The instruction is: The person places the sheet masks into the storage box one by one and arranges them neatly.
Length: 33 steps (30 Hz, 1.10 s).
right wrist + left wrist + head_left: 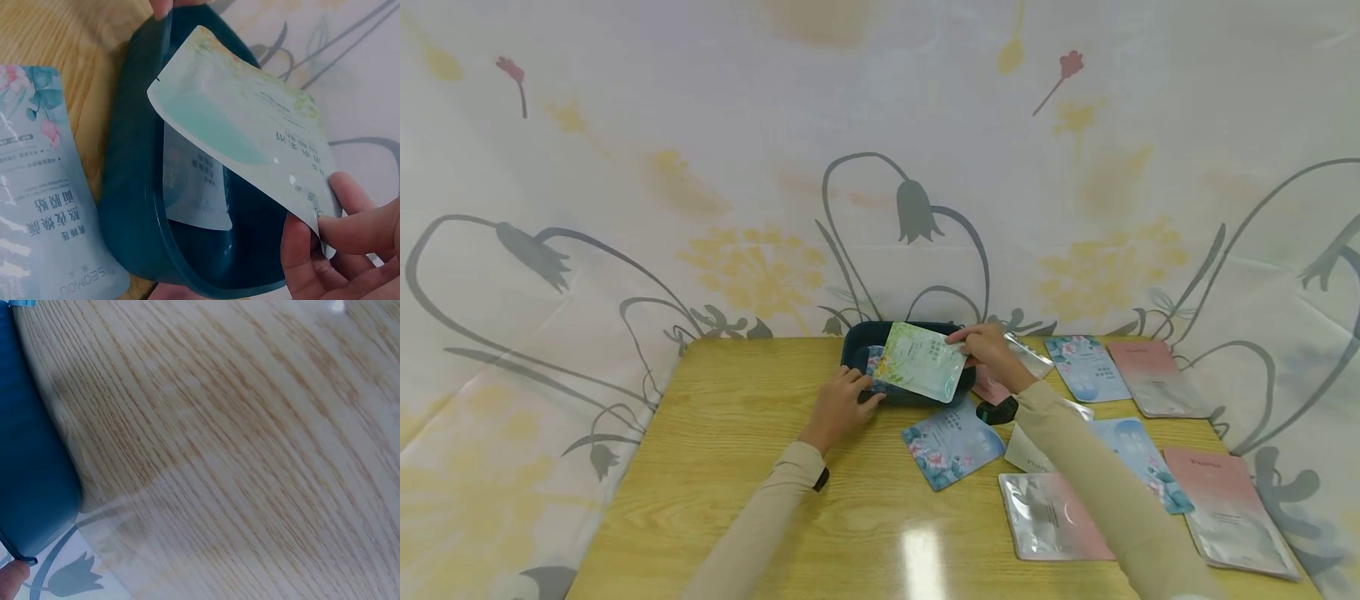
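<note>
My right hand [992, 350] pinches a green and white face mask packet [921, 361] by one end, thumb on one side and fingers on the other. The packet is tilted over a dark blue plastic bin [128, 206]. Inside the bin lies a blue floral mask packet [197, 181], partly hidden under the green one. My left hand [841, 408] grips the bin's rim at its near left corner; in the left wrist view just a fingertip [14, 578] shows at the rim. Close in front of the bin, another blue floral packet [953, 446] lies on the table.
On the right of the wooden table [737, 392] lie several packets, among them a pink one [1157, 379], a blue one [1086, 369] and a pink-silver one [1228, 508]. My right forearm passes over some of them. A flower-printed cloth [760, 167] hangs behind the table.
</note>
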Each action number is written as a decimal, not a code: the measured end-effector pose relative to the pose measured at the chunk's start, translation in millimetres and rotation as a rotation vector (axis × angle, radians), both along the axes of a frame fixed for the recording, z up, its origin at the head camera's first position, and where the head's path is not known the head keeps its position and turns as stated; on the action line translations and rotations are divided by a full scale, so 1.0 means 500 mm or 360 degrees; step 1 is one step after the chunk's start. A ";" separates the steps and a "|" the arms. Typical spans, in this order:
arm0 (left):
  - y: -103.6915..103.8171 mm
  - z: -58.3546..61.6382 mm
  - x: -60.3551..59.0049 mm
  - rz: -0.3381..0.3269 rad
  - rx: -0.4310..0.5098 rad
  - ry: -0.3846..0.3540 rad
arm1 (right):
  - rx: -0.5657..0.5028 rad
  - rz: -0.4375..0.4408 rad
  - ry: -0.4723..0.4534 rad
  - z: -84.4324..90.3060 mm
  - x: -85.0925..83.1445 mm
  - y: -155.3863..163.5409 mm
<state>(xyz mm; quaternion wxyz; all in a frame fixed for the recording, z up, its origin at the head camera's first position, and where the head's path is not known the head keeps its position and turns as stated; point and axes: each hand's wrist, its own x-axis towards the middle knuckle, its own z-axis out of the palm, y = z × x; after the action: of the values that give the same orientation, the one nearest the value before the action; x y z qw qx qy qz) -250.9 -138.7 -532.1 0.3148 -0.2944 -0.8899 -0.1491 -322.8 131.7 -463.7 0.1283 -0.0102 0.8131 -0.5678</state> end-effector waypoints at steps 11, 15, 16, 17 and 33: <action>0.000 0.005 0.002 0.0016 -0.0009 -0.0018 | -0.0004 0.0030 0.0070 -0.013 -0.029 -0.027; 0.002 0.007 0.003 0.0020 -0.0016 -0.0034 | 0.0013 0.0035 0.0127 -0.012 -0.035 -0.031; 0.002 0.007 0.003 0.0019 -0.0013 -0.0038 | 0.0006 0.0042 0.0138 -0.013 -0.036 -0.032; 0.002 0.007 0.003 0.0023 -0.0018 -0.0039 | 0.0004 0.0045 0.0143 -0.013 -0.037 -0.033; 0.002 0.010 0.006 0.0025 0.0015 -0.0067 | 0.0015 0.0095 0.0171 -0.065 -0.071 -0.053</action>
<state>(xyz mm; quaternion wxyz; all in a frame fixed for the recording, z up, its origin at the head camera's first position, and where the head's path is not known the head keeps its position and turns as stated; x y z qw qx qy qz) -248.1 -137.9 -527.3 0.2985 -0.2827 -0.8979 -0.1571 -358.1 105.1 -496.0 0.1015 -0.0643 0.8208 -0.5585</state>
